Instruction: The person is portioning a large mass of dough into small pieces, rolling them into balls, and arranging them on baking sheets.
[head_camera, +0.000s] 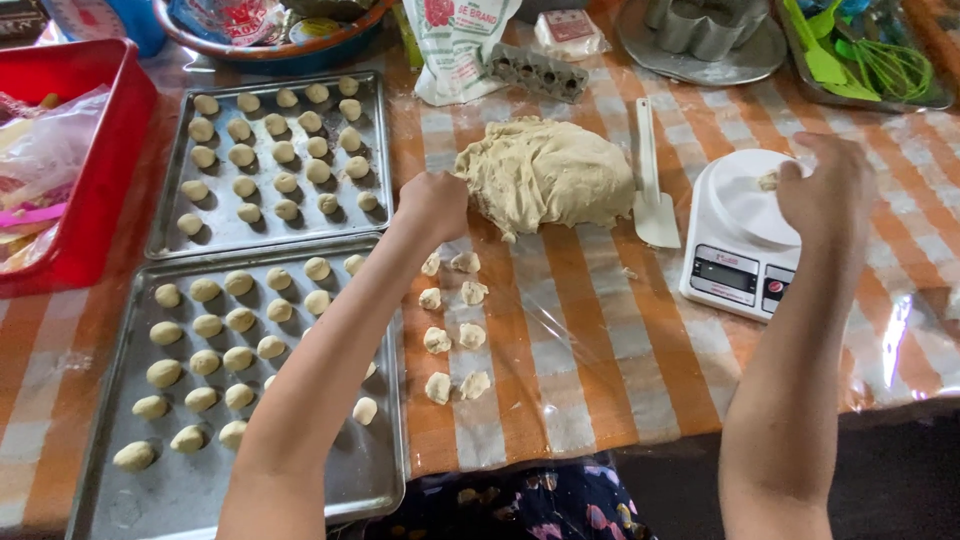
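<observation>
A red bin (95, 170) sits at nine o'clock, a white spatula (652, 190) near centre, green utensils (860, 60) at one o'clock.

Left hand (433, 203) pinches the big pale dough mound (545, 172); right hand (828, 190) hovers over the white round-topped kitchen scale (742, 232), far right, a small dough bit (768, 180) on it.

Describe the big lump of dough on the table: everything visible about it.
The large pale beige lump of dough lies on the orange-and-white checked table cover, uneven and rough, with a torn-looking lower left edge. It looks soft and slightly grainy. The left hand presses against its left side. A white plastic scraper lies just along its right edge; contact is unclear. Small rough dough pieces sit in two columns below it.
</observation>
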